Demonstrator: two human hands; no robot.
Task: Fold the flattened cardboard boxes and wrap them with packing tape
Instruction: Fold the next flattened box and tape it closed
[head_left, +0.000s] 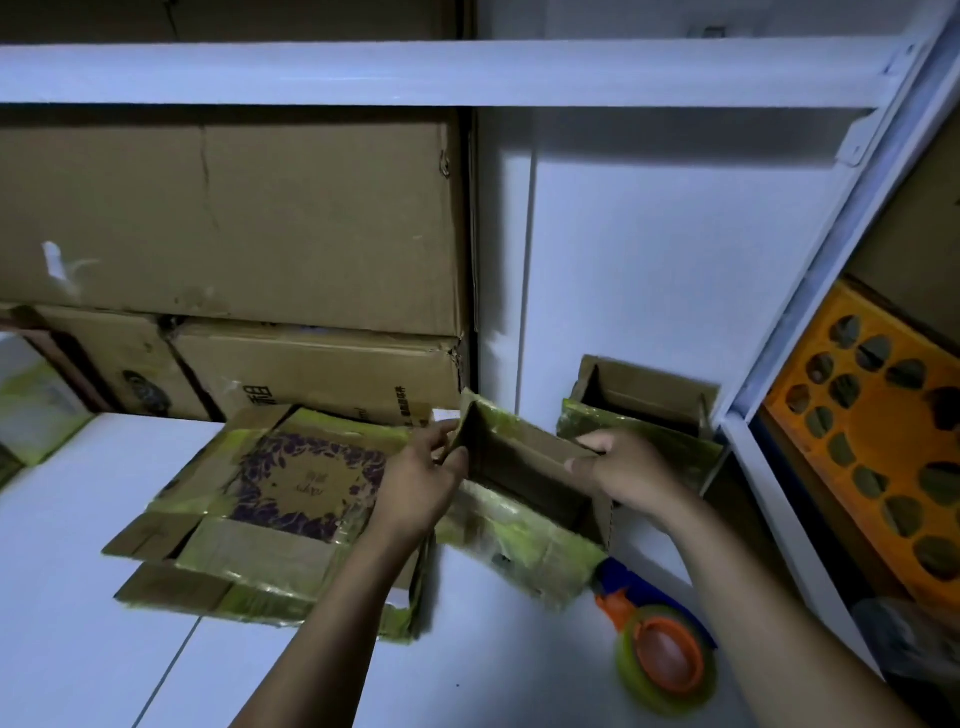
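Yellow-green packing tape roll on an orange-and-blue dispenser lies on the white tabletop beside the right forearm. Beyond it, the left hand pinches the left end wall of a small open brown cardboard box wrapped in shiny tape, and the right hand grips its right rim. A stack of flattened printed cardboard boxes lies just to its left.

Left grip pinches left wall of open box; right grip holds its right wall. Flattened boxes just left on tabletop, tape dispenser nr right forearm.
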